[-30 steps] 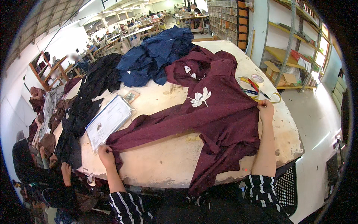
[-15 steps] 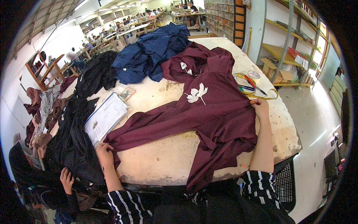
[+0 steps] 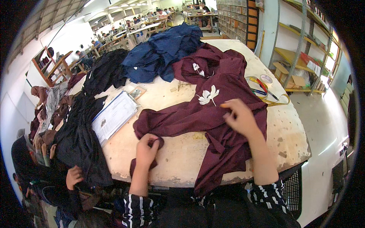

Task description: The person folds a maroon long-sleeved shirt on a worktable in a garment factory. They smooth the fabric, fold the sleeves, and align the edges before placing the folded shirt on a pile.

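Note:
A maroon garment (image 3: 178, 117) with white flower motifs lies spread over the table, one part hanging past the near edge. Its long narrow part, which looks like a sleeve, reaches left to my left hand (image 3: 146, 152). That hand is closed on the bunched end of the sleeve, low over the tabletop. My right hand (image 3: 242, 118) hovers over the middle of the garment, close to the white flower (image 3: 208, 95). Its fingers are bent but apart, slightly blurred, with nothing between them.
Papers in a clear sleeve (image 3: 115, 116) lie left of the garment, beside black cloth (image 3: 81, 133). Blue cloth (image 3: 163, 53) is heaped behind. A tape roll (image 3: 266, 78) and yellow measuring tape (image 3: 283, 100) lie at right. A co-worker's hand (image 3: 74, 177) shows at lower left.
My right hand has let go of the garment's right side and moved left over it. My left hand has moved right with the sleeve end, so the sleeve now lies shorter and more rumpled.

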{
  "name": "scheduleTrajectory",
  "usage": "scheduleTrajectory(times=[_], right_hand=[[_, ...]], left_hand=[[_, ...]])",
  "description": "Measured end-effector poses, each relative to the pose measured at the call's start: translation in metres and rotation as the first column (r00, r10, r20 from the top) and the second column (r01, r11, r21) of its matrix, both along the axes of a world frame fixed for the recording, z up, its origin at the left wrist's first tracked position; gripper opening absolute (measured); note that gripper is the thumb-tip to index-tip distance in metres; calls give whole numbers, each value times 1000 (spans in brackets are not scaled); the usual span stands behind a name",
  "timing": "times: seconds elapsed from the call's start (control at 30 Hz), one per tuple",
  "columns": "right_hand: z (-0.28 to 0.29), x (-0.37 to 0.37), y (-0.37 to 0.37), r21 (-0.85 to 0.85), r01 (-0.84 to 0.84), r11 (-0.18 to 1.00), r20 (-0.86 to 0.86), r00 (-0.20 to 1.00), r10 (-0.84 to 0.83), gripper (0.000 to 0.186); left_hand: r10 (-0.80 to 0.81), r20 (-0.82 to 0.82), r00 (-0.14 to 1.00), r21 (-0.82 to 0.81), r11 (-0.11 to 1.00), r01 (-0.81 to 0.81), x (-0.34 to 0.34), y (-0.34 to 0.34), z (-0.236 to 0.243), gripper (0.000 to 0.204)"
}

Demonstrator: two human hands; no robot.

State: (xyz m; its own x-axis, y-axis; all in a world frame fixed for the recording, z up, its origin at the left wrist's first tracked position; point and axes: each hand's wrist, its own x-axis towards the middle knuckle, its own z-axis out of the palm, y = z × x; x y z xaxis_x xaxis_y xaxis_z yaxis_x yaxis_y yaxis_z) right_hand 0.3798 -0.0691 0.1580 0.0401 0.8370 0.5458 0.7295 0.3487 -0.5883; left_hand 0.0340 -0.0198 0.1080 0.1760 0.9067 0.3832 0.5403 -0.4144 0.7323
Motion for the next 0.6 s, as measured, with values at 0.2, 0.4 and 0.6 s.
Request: scheduleTrajectory(times=[0.2,0.4,0.6], right_hand=[[-24,27,21,23,312,950,67,947,-313,26],[-4,46,-3,443,571,691,55,752,-657,30],[4,-84,-19,37,-493,869,-106,863,494,39]], left_hand=[[29,-87,996,335,942,2,35,-13,24,10],[-21,-77,997,432,901,52,48,-23,36,12],[-142,-182,973,543,811,220,82,-39,53,15]])
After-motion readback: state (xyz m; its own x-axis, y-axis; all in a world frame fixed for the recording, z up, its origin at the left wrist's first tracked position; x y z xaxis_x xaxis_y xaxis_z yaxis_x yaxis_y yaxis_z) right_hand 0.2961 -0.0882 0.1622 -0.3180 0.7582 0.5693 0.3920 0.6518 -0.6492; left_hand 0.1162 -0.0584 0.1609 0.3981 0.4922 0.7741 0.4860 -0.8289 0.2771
